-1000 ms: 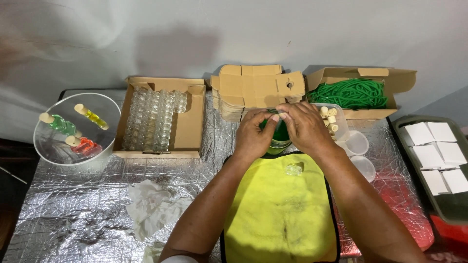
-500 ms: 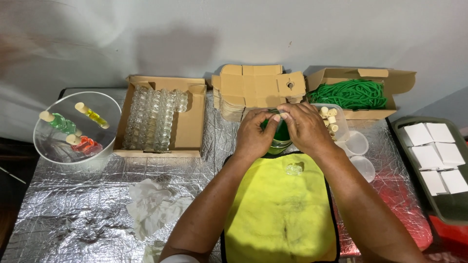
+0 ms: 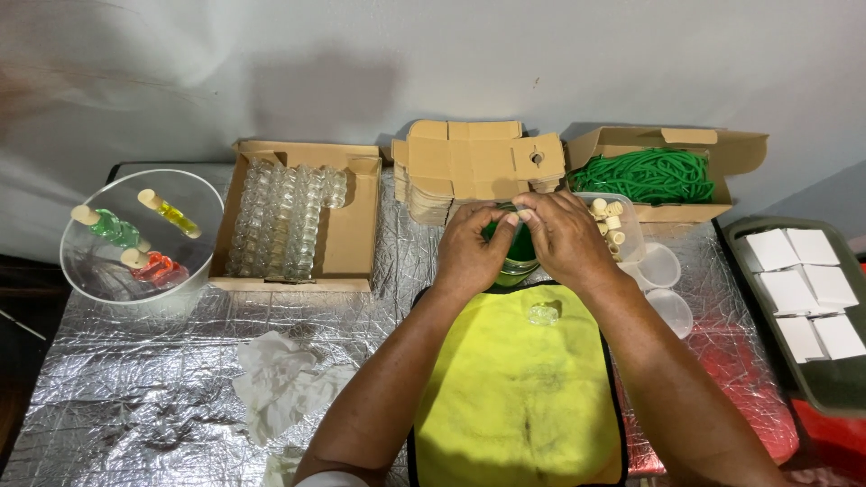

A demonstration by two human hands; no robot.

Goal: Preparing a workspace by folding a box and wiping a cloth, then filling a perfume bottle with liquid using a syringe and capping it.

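Observation:
My left hand (image 3: 471,248) and my right hand (image 3: 566,240) meet over a green bottle (image 3: 518,256) at the far edge of a yellow cloth (image 3: 519,397). Their fingertips pinch together at the bottle's top; whatever small thing sits between them is hidden. A small clear glass vial (image 3: 542,315) lies on the cloth just below my right hand. A clear tub of pale corks (image 3: 612,223) stands right beside my right hand.
A cardboard box of empty glass vials (image 3: 287,216) sits at left. A clear bowl (image 3: 135,236) holds three corked vials of coloured liquid. Flat cardboard boxes (image 3: 474,162), a box of green cord (image 3: 651,174), plastic cups (image 3: 666,289), a tray of white pads (image 3: 807,293) and crumpled tissue (image 3: 280,383) lie around.

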